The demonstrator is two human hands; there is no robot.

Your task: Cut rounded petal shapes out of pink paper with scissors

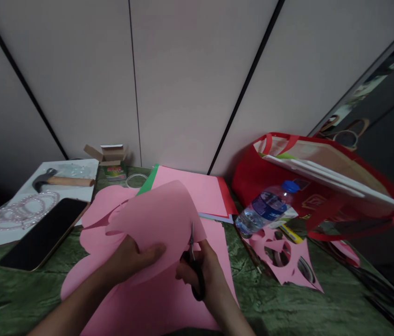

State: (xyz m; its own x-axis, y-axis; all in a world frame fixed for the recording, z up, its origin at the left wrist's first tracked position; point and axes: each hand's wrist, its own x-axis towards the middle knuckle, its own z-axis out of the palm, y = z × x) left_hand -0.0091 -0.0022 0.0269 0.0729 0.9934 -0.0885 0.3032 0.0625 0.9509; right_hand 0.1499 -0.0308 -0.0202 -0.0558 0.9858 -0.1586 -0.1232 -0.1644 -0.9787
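Observation:
My left hand (140,261) grips a curled sheet of pink paper (162,210), thumb on top and fingers hidden beneath it. In my right hand (205,270) are black-handled scissors (197,275), their blades pointing up at the sheet's right edge. Whether the blades are apart or together is hard to make out. Under both hands lies a larger pink sheet (197,308), and pink pieces with rounded, scalloped edges (78,280) stick out on the left.
Left: a hammer (71,181), bead strings (25,210), a phone (44,233) and a small open box (114,168). Behind: stacked coloured paper (193,186). Right: a water bottle (266,207), a red bag (252,172) and pink paper scraps (291,270). A wall (190,84) rises behind.

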